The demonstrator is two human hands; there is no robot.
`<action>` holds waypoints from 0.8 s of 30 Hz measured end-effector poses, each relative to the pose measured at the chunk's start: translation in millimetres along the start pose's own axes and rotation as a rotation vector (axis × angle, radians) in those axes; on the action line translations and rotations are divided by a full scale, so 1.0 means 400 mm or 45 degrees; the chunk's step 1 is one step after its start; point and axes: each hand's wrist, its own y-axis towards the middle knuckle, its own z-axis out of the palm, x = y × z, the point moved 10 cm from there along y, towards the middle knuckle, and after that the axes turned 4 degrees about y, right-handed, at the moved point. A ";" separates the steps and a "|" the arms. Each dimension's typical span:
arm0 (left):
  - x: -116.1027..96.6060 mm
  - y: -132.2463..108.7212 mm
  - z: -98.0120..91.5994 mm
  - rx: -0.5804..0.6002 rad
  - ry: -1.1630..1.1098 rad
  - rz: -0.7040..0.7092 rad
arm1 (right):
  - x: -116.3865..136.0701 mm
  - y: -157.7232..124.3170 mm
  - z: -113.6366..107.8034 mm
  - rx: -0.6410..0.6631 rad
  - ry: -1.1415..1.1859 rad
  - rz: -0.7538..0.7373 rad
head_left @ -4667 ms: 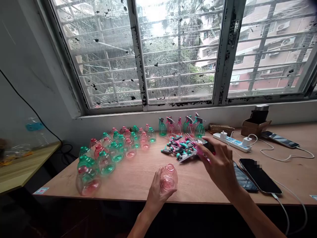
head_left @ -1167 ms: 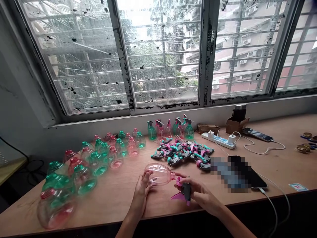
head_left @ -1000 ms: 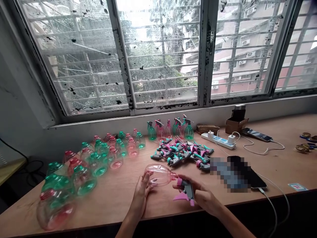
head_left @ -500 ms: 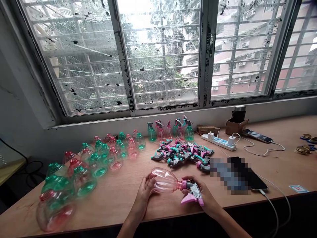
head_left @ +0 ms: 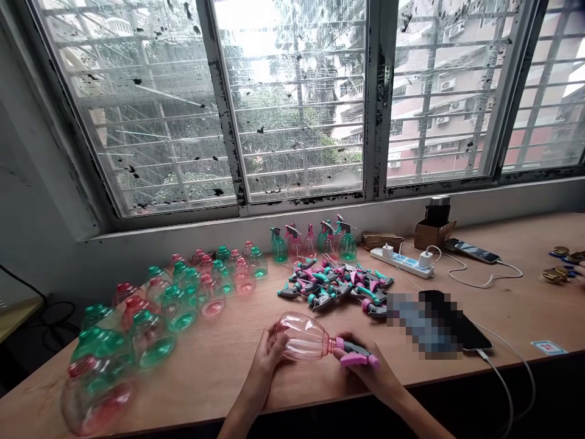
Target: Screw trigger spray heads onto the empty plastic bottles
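A clear pink spray bottle [head_left: 302, 335] lies sideways between my hands over the front of the table. My left hand [head_left: 269, 361] is closed around its base end. At the neck sits a trigger sprayer head [head_left: 356, 353] with a pink collar, a grey body and a pink trigger. My right hand [head_left: 372, 372] grips this head and collar, with the thumb on the collar. Part of the right fingers is hidden behind the head. Beyond the bottle lies a pile of loose grey, pink and teal sprayer heads [head_left: 336, 283].
Open green and pink bottles [head_left: 153, 338] fill the table's left side. Several bottles with sprayer heads [head_left: 347, 244] stand by the window. To the right are a power strip [head_left: 402, 261], a phone [head_left: 457, 320] with a cable, another phone [head_left: 473, 250] and a small cardboard box [head_left: 434, 233].
The sprayer head has turned about the bottle's axis, its trigger now facing differently. My right hand has shifted its hold around it. My left hand keeps the bottle in place.
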 end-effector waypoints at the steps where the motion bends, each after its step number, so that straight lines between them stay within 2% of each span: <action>1: 0.004 0.003 -0.002 -0.006 0.000 0.002 | -0.007 0.000 0.003 0.008 0.006 0.016; 7: 0.012 0.011 -0.004 0.007 -0.011 0.057 | -0.067 0.010 0.007 -0.014 0.169 0.179; 15: 0.022 0.018 -0.002 0.028 -0.015 0.062 | -0.094 0.016 -0.002 -0.046 0.234 0.226; 24: 0.027 0.020 -0.017 0.002 -0.013 0.040 | -0.113 0.010 0.016 0.048 0.300 0.261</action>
